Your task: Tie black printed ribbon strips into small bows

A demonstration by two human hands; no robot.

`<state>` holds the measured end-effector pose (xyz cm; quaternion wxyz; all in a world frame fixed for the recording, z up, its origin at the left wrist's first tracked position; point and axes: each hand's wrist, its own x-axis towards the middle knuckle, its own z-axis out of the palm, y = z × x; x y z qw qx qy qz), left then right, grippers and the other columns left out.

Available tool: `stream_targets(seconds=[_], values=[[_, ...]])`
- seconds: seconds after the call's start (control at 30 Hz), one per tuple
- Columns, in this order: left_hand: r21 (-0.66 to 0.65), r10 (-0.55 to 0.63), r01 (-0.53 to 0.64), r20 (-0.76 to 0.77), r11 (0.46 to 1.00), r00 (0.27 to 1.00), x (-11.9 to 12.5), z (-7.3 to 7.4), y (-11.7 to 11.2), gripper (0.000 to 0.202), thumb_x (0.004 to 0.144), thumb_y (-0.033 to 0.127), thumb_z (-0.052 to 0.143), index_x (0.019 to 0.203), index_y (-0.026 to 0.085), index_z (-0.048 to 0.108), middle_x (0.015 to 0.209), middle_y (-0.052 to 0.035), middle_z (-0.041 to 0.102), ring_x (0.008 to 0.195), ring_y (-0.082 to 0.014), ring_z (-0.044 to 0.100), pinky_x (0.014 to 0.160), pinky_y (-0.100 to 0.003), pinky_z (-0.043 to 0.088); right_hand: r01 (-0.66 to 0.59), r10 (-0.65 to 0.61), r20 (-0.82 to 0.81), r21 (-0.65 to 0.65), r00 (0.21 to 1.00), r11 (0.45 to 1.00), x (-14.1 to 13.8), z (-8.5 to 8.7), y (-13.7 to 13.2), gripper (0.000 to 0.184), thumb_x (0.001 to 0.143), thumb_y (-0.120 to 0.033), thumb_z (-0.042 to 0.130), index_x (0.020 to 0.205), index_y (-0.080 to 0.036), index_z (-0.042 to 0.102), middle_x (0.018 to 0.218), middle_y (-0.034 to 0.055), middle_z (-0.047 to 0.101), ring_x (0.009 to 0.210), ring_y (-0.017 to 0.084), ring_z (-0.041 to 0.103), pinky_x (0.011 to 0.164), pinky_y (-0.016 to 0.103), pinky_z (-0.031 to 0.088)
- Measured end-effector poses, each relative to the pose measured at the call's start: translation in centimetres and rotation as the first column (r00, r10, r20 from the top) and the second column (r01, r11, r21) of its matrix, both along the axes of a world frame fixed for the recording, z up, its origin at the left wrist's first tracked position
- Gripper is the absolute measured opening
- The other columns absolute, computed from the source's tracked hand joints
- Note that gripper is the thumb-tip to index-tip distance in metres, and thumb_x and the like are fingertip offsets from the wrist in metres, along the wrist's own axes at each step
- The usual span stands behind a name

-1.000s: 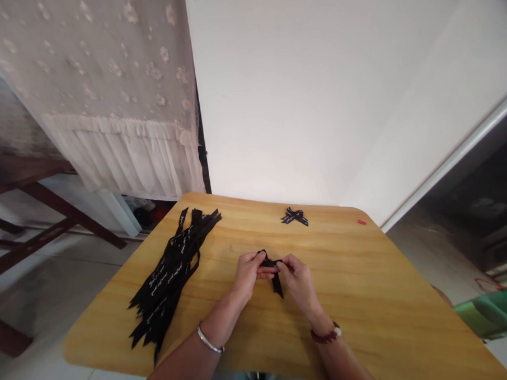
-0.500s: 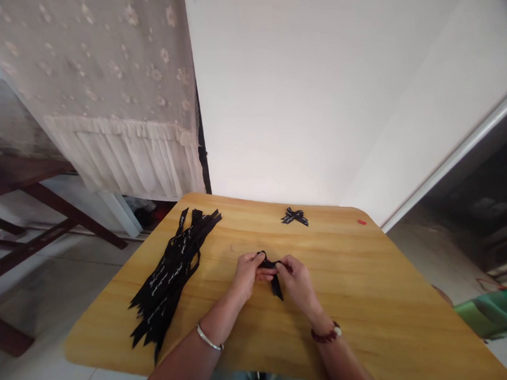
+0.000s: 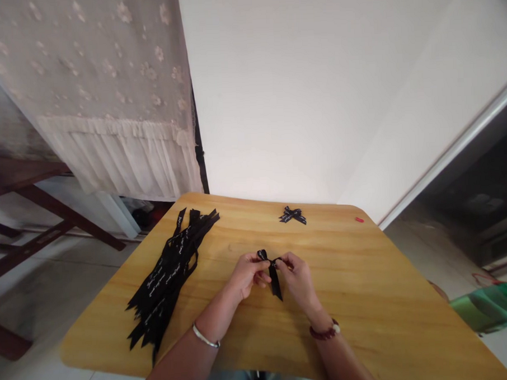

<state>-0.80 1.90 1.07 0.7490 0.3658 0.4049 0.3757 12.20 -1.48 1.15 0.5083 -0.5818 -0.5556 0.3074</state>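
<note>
The left hand [image 3: 245, 277] and right hand [image 3: 297, 279] both pinch a looped black ribbon with white lettering [image 3: 275, 281] between their fingertips, above the middle of a honey-coloured wooden table [image 3: 346, 309]. To the left lies a heap of long black ribbon strips [image 3: 167, 278]; at the far side sits a small black ribbon bow [image 3: 292, 215], with a tiny red object [image 3: 359, 219] right of it. A plain white wall [image 3: 282, 88] and a sheer floral lace curtain [image 3: 106, 79] rise beyond.

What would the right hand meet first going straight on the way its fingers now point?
The black ribbon bow it already pinches, then the left hand just beyond; depth is unclear from this view.
</note>
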Motion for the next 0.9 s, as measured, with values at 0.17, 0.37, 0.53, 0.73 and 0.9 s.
stream_targets(seconds=[0.17,0.37,0.53,0.73,0.9], values=[[0.053,0.066,-0.064,-0.043,0.997,0.997,0.1,-0.1,0.0,0.014,0.057,0.019,0.065,0.059,0.011,0.054,0.04,0.0019,0.053,0.028,-0.0069,0.046,0.027,-0.015,0.034,-0.039,0.035,-0.117,-0.033,0.993,0.999,-0.1,0.2,0.2,0.024,0.073,-0.037,0.049,0.059,-0.017,0.051,0.054,-0.0005,0.053,0.054,0.013,0.049,0.052,0.023,0.036],[0.081,-0.039,0.044,-0.066,0.996,0.997,0.0,0.2,-0.2,0.019,0.058,0.027,0.064,0.065,0.011,0.056,0.054,-0.0003,0.06,0.026,-0.007,0.046,0.024,-0.016,0.032,-0.054,0.038,-0.209,-0.074,0.977,0.996,-0.2,0.5,0.2,0.018,0.065,-0.03,0.056,0.056,-0.016,0.051,0.048,-0.0036,0.048,0.048,0.01,0.042,0.047,0.022,0.032],[0.107,-0.021,0.035,-0.125,0.994,0.992,-0.8,0.6,0.2,0.023,0.062,0.031,0.06,0.071,0.009,0.058,0.064,-0.0058,0.064,0.025,-0.0052,0.043,0.024,-0.016,0.028,0.057,-0.081,-0.294,-0.09,0.953,0.994,0.6,0.6,0.2,0.017,0.064,-0.031,0.056,0.058,-0.016,0.052,0.051,-0.0039,0.049,0.05,0.01,0.043,0.048,0.021,0.032],[0.122,0.069,-0.036,-0.274,0.992,0.959,-1.2,0.5,0.5,0.018,0.063,0.028,0.058,0.068,0.012,0.056,0.06,-0.0024,0.062,0.023,-0.004,0.04,0.023,-0.016,0.025,0.171,-0.171,-0.2,-0.018,0.965,0.985,1.5,0.2,0.5,0.019,0.067,-0.032,0.054,0.057,-0.016,0.049,0.05,-0.0049,0.045,0.048,0.01,0.04,0.046,0.021,0.031],[0.207,0.316,-0.281,-0.162,0.937,0.935,-1.3,1.1,0.7,0.019,0.064,0.023,0.058,0.078,0.011,0.056,0.076,-0.0051,0.064,0.029,-0.0028,0.043,0.027,-0.016,0.031,0.177,-0.177,-0.012,0.023,0.984,0.984,1.5,-0.1,0.6,0.019,0.07,-0.032,0.053,0.059,-0.017,0.05,0.053,-0.0018,0.05,0.05,0.012,0.046,0.045,0.021,0.034]])
